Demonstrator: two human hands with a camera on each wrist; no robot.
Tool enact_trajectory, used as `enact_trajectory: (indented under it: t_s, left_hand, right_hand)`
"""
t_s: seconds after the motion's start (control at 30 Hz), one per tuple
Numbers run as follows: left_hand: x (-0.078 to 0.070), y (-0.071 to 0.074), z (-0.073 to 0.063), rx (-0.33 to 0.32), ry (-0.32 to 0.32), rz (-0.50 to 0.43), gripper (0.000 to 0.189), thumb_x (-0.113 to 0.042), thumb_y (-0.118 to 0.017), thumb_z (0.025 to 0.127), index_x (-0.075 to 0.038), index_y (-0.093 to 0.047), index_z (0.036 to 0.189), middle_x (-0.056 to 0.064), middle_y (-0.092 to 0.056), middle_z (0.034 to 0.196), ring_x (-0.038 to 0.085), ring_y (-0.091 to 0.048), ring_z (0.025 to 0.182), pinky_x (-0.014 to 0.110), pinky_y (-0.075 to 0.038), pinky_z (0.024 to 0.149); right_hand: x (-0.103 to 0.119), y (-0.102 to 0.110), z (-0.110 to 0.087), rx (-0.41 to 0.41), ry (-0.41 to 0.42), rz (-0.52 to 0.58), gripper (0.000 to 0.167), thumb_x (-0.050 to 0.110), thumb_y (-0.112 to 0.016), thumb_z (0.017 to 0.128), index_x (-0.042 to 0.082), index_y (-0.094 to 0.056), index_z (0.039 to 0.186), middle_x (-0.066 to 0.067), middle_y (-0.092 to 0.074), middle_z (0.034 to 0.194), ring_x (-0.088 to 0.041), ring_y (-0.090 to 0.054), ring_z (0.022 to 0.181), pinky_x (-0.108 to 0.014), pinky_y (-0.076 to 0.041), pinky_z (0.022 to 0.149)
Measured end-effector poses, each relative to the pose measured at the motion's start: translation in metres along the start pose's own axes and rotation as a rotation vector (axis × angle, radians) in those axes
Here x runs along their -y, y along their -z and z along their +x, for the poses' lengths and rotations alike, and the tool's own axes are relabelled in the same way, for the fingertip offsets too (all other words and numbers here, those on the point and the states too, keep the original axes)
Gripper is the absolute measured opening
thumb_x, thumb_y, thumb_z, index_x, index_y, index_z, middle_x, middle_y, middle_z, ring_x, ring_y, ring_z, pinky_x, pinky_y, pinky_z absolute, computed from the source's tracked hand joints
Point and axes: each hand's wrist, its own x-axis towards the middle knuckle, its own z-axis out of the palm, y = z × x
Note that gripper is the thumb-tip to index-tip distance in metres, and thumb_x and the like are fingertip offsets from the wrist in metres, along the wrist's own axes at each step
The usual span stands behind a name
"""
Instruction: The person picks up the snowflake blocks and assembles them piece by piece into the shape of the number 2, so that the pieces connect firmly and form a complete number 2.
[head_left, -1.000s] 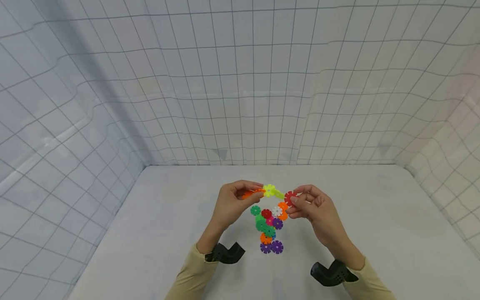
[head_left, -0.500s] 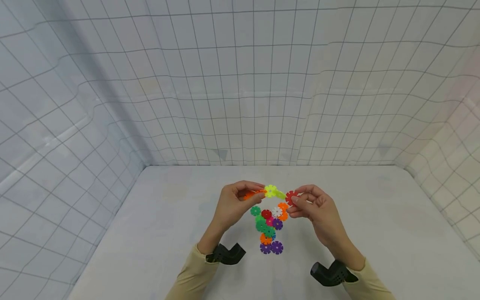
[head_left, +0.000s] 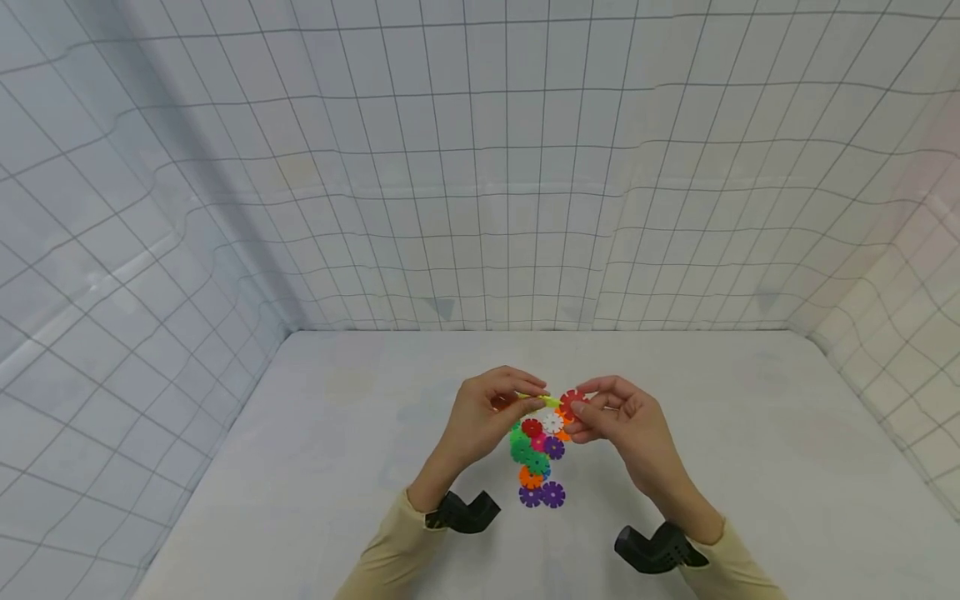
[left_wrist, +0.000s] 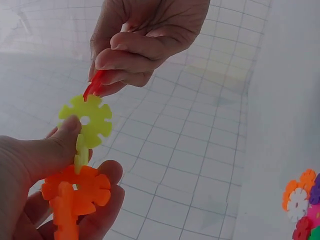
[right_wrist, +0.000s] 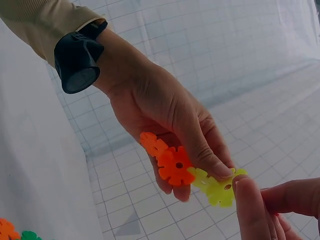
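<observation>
My left hand [head_left: 487, 417] holds a short chain of interlocking snowflake discs. Its thumb presses on the end yellow disc [left_wrist: 97, 122]; a second yellow disc [left_wrist: 81, 152] stands edge-on below it, joined to orange discs [left_wrist: 92, 187] that lie against the fingers. My right hand [head_left: 630, 421] pinches a red disc [head_left: 572, 403] between thumb and fingers. In the left wrist view the red disc is turned edge-on, its lower edge right at the yellow disc's rim. Right-hand fingers mostly cover the red disc in the right wrist view.
Below the hands, a cluster of snowflake discs in several colours lies on the white table [head_left: 337, 467], with purple discs [head_left: 553, 494] nearest me and a white disc [head_left: 552, 423] further back. A grid-patterned sheet [head_left: 480, 208] walls in the table's back and sides.
My left hand has moved right, its fingers now further along the chain at the yellow disc. The right hand has shifted slightly left, bringing the red disc up to the yellow one.
</observation>
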Motion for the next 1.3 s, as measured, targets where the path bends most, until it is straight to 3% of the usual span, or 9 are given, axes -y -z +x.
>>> enact_trajectory:
  t_s: [0.1, 0.37, 0.57, 0.77, 0.97, 1.13, 1.3]
  left_hand:
    - [0.000, -0.001, 0.000, -0.022, -0.053, 0.030, 0.009, -0.009, -0.073, 0.082, -0.008, -0.075, 0.091, -0.002, -0.068, 0.099, 0.010, -0.061, 0.090, 0.026, -0.053, 0.068]
    - [-0.003, -0.005, 0.000, -0.073, -0.290, 0.135, 0.009, -0.003, -0.075, 0.079, -0.005, -0.074, 0.087, 0.001, -0.068, 0.097, 0.012, -0.063, 0.091, 0.020, -0.052, 0.072]
    - [-0.003, -0.008, 0.001, -0.124, -0.366, 0.156, 0.009, 0.001, -0.075, 0.078, -0.004, -0.074, 0.086, 0.003, -0.069, 0.093, 0.011, -0.065, 0.088, 0.019, -0.051, 0.070]
    - [-0.004, -0.010, 0.000, -0.144, -0.403, 0.137, 0.011, 0.004, -0.075, 0.077, -0.003, -0.074, 0.085, 0.004, -0.071, 0.090, 0.012, -0.067, 0.085, 0.019, -0.051, 0.069]
    - [-0.005, -0.009, -0.001, -0.119, -0.373, 0.163, 0.010, 0.002, -0.076, 0.078, -0.003, -0.075, 0.086, 0.003, -0.071, 0.091, 0.011, -0.066, 0.086, 0.018, -0.051, 0.071]
    - [-0.005, -0.004, -0.001, -0.052, -0.266, 0.136, 0.012, -0.004, -0.076, 0.079, -0.005, -0.075, 0.090, 0.000, -0.070, 0.093, 0.008, -0.065, 0.086, 0.019, -0.051, 0.071]
    - [-0.004, 0.000, -0.002, -0.026, -0.155, 0.062, 0.012, -0.006, -0.076, 0.080, -0.008, -0.075, 0.092, -0.004, -0.070, 0.090, 0.006, -0.063, 0.081, 0.024, -0.052, 0.068]
  right_hand:
    - [0.000, 0.000, -0.001, 0.001, 0.012, -0.026, 0.031, 0.007, -0.069, 0.087, -0.010, -0.055, 0.109, -0.018, -0.063, 0.077, -0.026, -0.068, 0.066, -0.038, -0.055, 0.064]
    - [-0.001, -0.004, -0.006, -0.004, 0.112, -0.034, 0.022, 0.000, -0.066, 0.088, -0.013, -0.055, 0.102, -0.024, -0.064, 0.081, -0.026, -0.068, 0.064, -0.040, -0.055, 0.061]
    - [-0.001, -0.012, -0.011, -0.075, 0.118, 0.026, 0.023, -0.002, -0.066, 0.087, -0.015, -0.054, 0.100, -0.022, -0.065, 0.081, -0.025, -0.068, 0.062, -0.039, -0.055, 0.060]
    - [-0.002, -0.018, -0.012, -0.117, 0.173, 0.061, 0.021, -0.006, -0.065, 0.086, -0.017, -0.053, 0.099, -0.022, -0.064, 0.079, -0.025, -0.067, 0.060, -0.037, -0.055, 0.058]
    - [-0.003, -0.014, -0.009, -0.066, 0.154, 0.031, 0.021, -0.003, -0.065, 0.088, -0.016, -0.054, 0.100, -0.022, -0.065, 0.080, -0.026, -0.068, 0.062, -0.039, -0.055, 0.059]
    - [-0.005, -0.001, -0.001, 0.065, -0.022, -0.017, 0.023, 0.008, -0.066, 0.089, -0.010, -0.055, 0.098, -0.019, -0.067, 0.081, -0.025, -0.067, 0.063, -0.038, -0.056, 0.060]
    - [-0.010, 0.009, 0.009, 0.231, -0.214, 0.016, 0.025, 0.015, -0.064, 0.092, -0.008, -0.057, 0.099, -0.015, -0.065, 0.075, -0.018, -0.064, 0.060, -0.030, -0.055, 0.060]
